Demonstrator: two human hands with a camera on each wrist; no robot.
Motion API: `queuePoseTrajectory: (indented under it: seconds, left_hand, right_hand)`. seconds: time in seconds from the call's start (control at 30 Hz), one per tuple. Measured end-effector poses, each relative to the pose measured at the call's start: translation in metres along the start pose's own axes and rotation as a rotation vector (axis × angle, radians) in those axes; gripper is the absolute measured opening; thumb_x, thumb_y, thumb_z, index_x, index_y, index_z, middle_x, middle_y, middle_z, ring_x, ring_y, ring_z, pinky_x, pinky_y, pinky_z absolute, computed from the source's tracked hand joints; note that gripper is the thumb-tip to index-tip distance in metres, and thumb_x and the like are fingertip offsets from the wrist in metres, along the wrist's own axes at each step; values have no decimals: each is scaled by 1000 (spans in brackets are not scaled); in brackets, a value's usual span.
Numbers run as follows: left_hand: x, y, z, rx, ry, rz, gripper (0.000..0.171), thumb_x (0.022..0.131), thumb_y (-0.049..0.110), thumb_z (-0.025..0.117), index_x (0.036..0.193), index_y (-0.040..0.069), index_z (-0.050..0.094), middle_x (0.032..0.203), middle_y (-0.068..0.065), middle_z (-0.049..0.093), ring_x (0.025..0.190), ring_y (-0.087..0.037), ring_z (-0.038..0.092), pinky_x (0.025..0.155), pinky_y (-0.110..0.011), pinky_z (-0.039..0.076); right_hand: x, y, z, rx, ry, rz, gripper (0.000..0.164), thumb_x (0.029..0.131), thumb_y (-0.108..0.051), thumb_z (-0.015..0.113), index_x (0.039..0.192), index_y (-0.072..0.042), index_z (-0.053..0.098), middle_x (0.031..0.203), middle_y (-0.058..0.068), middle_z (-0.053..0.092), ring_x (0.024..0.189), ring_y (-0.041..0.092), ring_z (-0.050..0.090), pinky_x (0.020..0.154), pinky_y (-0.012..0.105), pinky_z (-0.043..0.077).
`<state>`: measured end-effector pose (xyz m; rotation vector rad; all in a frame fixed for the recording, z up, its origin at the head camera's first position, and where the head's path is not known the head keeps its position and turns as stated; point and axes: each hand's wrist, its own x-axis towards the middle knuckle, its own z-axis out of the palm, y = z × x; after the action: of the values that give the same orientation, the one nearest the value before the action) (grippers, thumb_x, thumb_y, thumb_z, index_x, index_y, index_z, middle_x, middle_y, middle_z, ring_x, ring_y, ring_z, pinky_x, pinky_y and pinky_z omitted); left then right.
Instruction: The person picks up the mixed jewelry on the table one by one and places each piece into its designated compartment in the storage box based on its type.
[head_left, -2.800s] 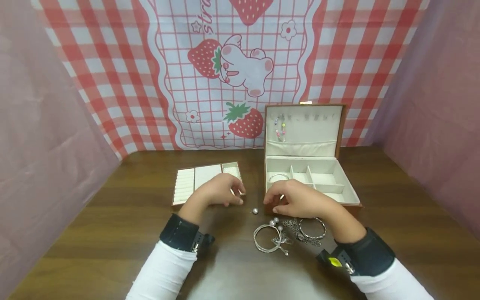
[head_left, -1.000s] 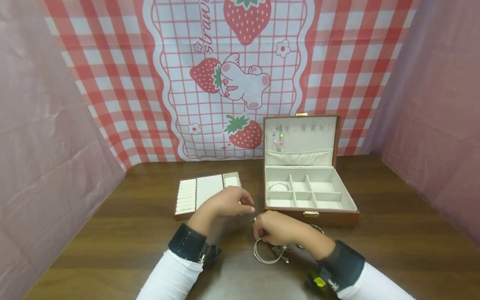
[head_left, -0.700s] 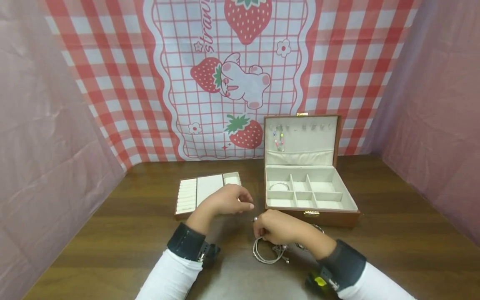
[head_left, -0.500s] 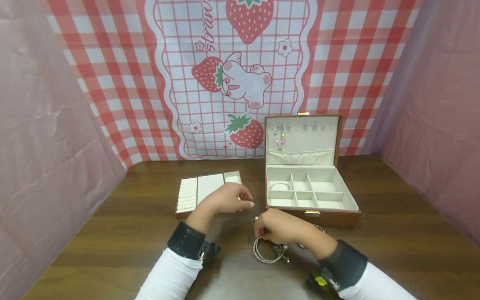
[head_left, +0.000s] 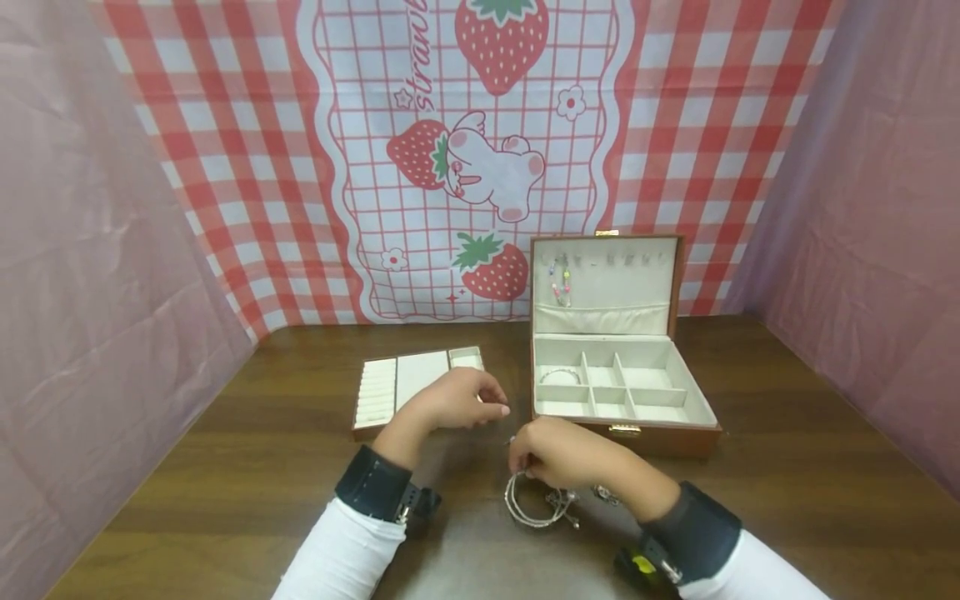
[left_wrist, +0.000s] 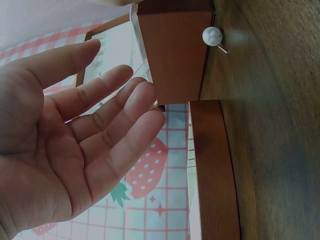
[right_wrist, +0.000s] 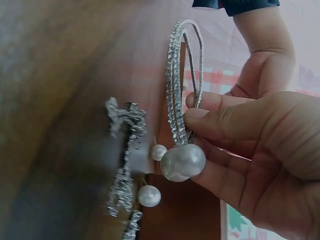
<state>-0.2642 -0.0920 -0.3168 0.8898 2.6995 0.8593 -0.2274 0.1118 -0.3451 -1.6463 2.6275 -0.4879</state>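
Note:
My right hand pinches a sparkling silver bangle between thumb and fingers, its far side raised off the wooden table. In the right wrist view the right hand grips the bangle beside its large pearl. A glittering silver chain and smaller pearls lie just under it. My left hand hovers open beside the cream tray, holding nothing. The left wrist view shows the left hand with straight fingers and a loose pearl stud on the table.
An open brown jewellery box with cream compartments stands right of centre; a thin bracelet lies in its back-left compartment and a beaded piece hangs in the lid. A strawberry-print cloth hangs behind, pink sheets at both sides.
My right hand came from the box's front edge to the jewellery pile and took hold of the bangle, raising one side slightly. The left hand has stayed nearly in place.

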Motion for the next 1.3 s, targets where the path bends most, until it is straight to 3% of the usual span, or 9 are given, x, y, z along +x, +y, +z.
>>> queuePoseTrajectory:
  seconds: [0.57, 0.8, 0.93, 1.1, 1.3]
  left_hand:
    - [2, 0, 0, -21, 8, -25, 12, 91, 20, 68, 94, 10, 73, 67, -4, 65, 51, -11, 57, 51, -25, 50]
    - [3, 2, 0, -83, 59, -20, 12, 92, 19, 68, 93, 8, 72, 67, -4, 65, 50, -12, 57, 50, -25, 51]
    - [2, 5, 0, -167, 99, -31, 13, 92, 19, 68, 93, 6, 71, 70, -5, 66, 54, -14, 59, 53, -28, 54]
    - [1, 11, 0, -343, 142, -49, 13, 92, 16, 67, 94, 4, 69, 74, -9, 66, 63, -17, 63, 62, -35, 59]
    - [0, 18, -1, -545, 204, -9, 16, 93, 9, 65, 101, -4, 67, 88, -13, 67, 78, -27, 68, 73, -39, 60]
  right_hand:
    - [-10, -8, -38, -11, 206, -51, 24, 74, 12, 71, 84, -10, 72, 80, -5, 68, 75, 7, 62, 69, 23, 54]
    - [-19, -3, -56, -43, 278, -45, 24, 72, 12, 71, 85, -8, 72, 81, -3, 68, 76, 13, 65, 71, 28, 55]
    - [-25, -1, -63, -40, 312, 0, 24, 74, 11, 72, 87, -9, 73, 85, -3, 70, 79, 12, 65, 71, 30, 56]
    - [-31, 0, -70, -28, 379, 65, 24, 76, 11, 72, 88, -9, 74, 84, -2, 70, 78, 11, 64, 69, 33, 57]
    - [-34, 0, -74, -31, 486, 110, 23, 76, 13, 73, 88, -7, 73, 81, -3, 69, 73, 10, 62, 64, 32, 56]
